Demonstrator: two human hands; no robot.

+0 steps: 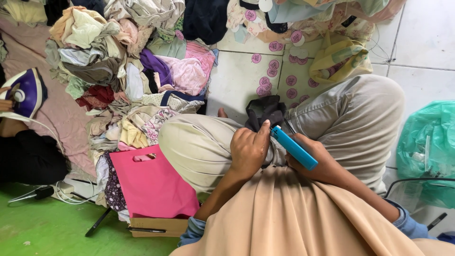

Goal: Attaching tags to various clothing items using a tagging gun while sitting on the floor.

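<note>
Single head view, steeply down, close.

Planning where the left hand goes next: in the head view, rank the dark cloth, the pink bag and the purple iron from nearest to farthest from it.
From the left hand:
1. Dark cloth, just above it on the lap.
2. Pink bag, on the floor to the left.
3. Purple iron, at the far left edge.

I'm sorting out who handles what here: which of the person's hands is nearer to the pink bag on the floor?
Left. The left hand rests on the lap just right of the pink bag; the right hand, holding the blue tool, lies farther away.
</note>
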